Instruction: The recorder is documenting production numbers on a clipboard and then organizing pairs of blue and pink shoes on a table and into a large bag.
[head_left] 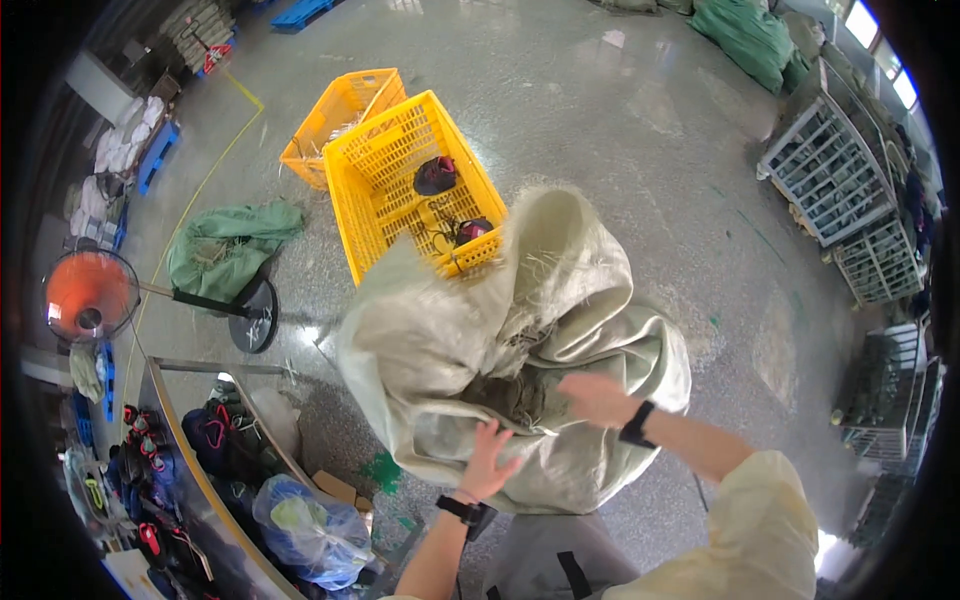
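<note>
A large pale woven sack (430,340) stands in front of me with its frayed mouth slumped and folded. Dark material shows deep in the sack's opening, too shadowed to make out. My left hand (484,464) rests at the near left edge of the sack's mouth, its fingers spread and holding nothing. Over the right side of the opening is my right hand (598,400), pointing left; blur hides how its fingers are set. Both wrists wear black bands. Just beyond the sack, a yellow plastic crate (365,205) holds a dark shoe (435,176) and another dark-and-pink item (472,230).
A second yellow crate (318,130) stands behind the first. At left are a green sack (215,265), an orange fan (90,295) with a round black base (254,315), and a metal-edged bench (205,480) beside shoes and a clear bag (310,530). Grey cage racks (832,165) line the right.
</note>
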